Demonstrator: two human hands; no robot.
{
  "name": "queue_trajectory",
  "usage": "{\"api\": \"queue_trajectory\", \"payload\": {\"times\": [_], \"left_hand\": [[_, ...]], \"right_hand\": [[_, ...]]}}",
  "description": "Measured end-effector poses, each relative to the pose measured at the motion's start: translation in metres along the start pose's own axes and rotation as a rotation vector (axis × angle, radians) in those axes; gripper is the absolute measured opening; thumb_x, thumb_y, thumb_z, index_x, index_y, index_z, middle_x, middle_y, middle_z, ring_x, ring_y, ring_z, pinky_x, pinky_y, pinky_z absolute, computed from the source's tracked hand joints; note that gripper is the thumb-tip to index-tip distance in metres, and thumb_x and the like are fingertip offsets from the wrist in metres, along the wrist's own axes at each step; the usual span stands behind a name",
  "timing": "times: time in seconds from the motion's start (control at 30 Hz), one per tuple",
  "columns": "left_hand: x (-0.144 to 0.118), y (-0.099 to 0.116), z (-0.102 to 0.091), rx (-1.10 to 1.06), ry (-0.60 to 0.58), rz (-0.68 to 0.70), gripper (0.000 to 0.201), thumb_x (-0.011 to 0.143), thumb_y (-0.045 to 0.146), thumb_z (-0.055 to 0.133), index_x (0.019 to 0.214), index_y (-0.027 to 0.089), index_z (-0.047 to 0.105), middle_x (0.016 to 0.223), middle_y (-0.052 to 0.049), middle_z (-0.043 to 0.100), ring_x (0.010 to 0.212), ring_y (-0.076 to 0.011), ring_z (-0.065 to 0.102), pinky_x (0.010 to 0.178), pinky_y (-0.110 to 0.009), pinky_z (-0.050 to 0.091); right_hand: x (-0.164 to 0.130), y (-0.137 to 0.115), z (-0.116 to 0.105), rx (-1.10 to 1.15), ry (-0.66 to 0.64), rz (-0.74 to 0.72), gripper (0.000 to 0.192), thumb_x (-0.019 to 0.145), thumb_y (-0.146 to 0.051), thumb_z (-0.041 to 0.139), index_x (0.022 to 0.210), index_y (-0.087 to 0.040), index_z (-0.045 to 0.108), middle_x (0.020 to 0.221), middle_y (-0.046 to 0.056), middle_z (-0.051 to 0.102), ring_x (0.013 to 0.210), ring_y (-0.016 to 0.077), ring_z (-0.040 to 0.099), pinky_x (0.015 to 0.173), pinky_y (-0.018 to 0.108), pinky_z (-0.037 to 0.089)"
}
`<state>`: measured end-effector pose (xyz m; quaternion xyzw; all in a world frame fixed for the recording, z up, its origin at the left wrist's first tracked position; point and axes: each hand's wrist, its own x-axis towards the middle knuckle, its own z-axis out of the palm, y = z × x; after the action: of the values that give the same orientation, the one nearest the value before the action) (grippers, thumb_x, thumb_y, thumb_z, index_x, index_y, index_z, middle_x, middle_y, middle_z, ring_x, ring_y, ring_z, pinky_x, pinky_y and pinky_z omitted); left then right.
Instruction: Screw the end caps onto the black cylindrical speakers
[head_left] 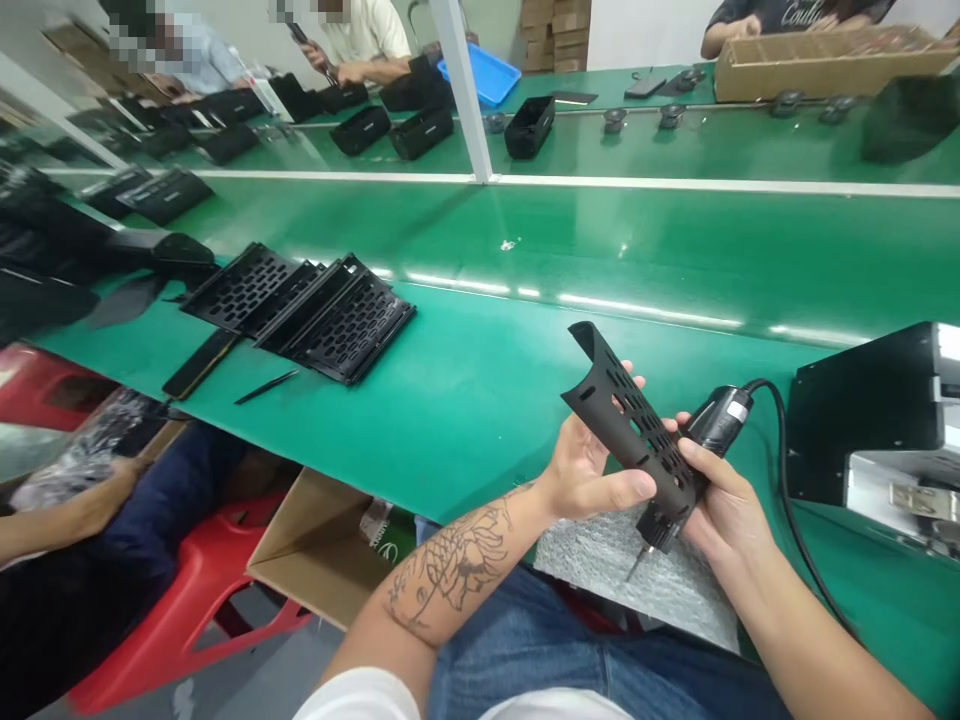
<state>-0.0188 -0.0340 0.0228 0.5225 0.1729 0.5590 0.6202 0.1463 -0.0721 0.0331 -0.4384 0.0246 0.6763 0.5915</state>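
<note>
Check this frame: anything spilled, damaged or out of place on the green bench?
Only a small whitish scrap lying alone on the green belt looks stray. The stacked perforated panels sit fanned out unevenly, not damaged.

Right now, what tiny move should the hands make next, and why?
Probably tilt the electric screwdriver in the right hand so its bit meets the perforated black panel held by the left hand; the bit points down, away from it, toward the foam pad.

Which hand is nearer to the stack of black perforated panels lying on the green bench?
Left. The left hand sits right of the stack of panels, gripping the perforated cover; the right hand, holding the corded screwdriver, is farther right.
</note>
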Motion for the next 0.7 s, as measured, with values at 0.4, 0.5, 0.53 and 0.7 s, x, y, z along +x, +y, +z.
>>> {"api": "queue_trajectory", "payload": {"times": [0.4,0.5,0.53,0.7], "left_hand": [[0.014,0.004,-0.016,0.012,0.310,0.125,0.070,0.085,0.056,0.084,0.145,0.031,0.058,0.175,-0.013,0.040,0.153,-0.0416,0.053,0.118,-0.060,0.055],[0.013,0.002,-0.015,-0.005,0.299,0.155,0.064,0.086,0.050,0.084,0.141,0.033,0.059,0.174,-0.011,0.040,0.151,-0.0387,0.055,0.115,-0.058,0.058],[0.013,0.002,-0.015,-0.013,0.296,0.158,0.060,0.086,0.049,0.084,0.139,0.033,0.060,0.173,-0.011,0.040,0.150,-0.0377,0.056,0.115,-0.057,0.058],[0.015,0.009,-0.011,-0.060,0.326,0.141,0.050,0.086,0.053,0.081,0.128,0.031,0.063,0.170,-0.010,0.044,0.146,-0.0362,0.059,0.119,-0.059,0.054]], "right_hand": [[-0.005,-0.002,0.004,-0.022,0.017,-0.064,0.056,0.053,-0.015,0.103,0.100,-0.025,0.076,0.095,-0.006,0.075,0.077,0.0154,0.077,0.062,0.027,0.069],[-0.006,-0.003,0.006,-0.017,0.007,-0.058,0.056,0.053,-0.015,0.103,0.101,-0.026,0.075,0.094,-0.007,0.074,0.079,0.0153,0.077,0.079,0.033,0.073],[-0.007,-0.003,0.006,-0.020,0.005,-0.057,0.056,0.054,-0.015,0.103,0.101,-0.026,0.075,0.094,-0.007,0.074,0.079,0.0154,0.077,0.085,0.037,0.073],[-0.007,-0.002,0.004,-0.035,-0.013,-0.071,0.054,0.056,-0.016,0.103,0.101,-0.027,0.075,0.095,-0.007,0.074,0.081,0.0165,0.076,0.100,0.046,0.070]]}}
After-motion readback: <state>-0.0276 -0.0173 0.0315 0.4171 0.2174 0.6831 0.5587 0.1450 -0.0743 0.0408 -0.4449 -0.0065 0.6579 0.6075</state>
